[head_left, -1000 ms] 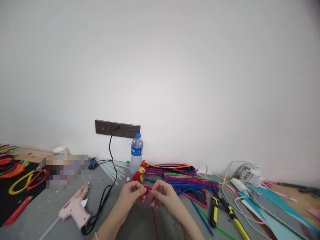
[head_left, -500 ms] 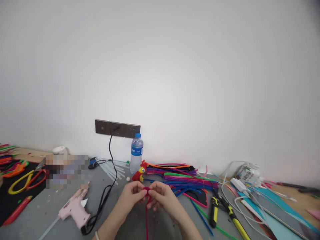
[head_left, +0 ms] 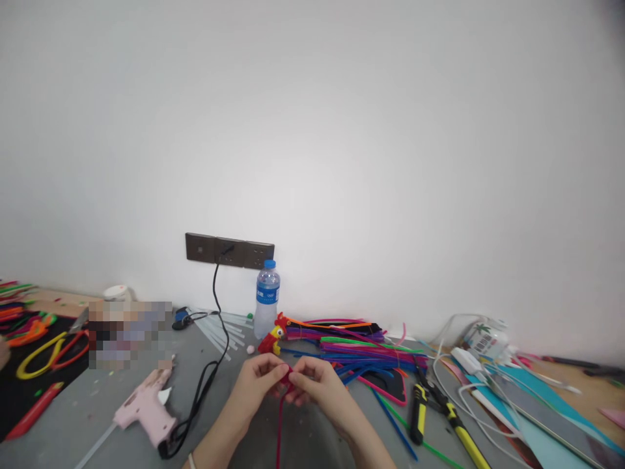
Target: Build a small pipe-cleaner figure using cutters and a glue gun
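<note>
Between my fingertips is a dark red pipe cleaner (head_left: 280, 423), its upper end coiled and its loose tail hanging straight down toward me. My left hand (head_left: 261, 381) pinches the coil from the left with thumb and forefinger. From the right, my right hand (head_left: 312, 381) pinches the same coil, and the two thumbs nearly meet. The fingers hide most of the coiled part. Just beyond my left hand stands a small red and yellow rooster figure (head_left: 274, 335) with a round eye.
Bundles of coloured pipe cleaners (head_left: 361, 348) lie behind my right hand. Yellow-black pliers (head_left: 459, 426), a cutter knife (head_left: 418, 413) and white cables (head_left: 481, 420) are at right. At left lie a pink glue gun (head_left: 149, 407) and scissors (head_left: 53, 355). A water bottle (head_left: 267, 306) stands by the wall.
The hanging tail of the pipe cleaner has swung slightly left. My fingers have closed further over the coil, so less of it shows. Both hands stay in nearly the same place.
</note>
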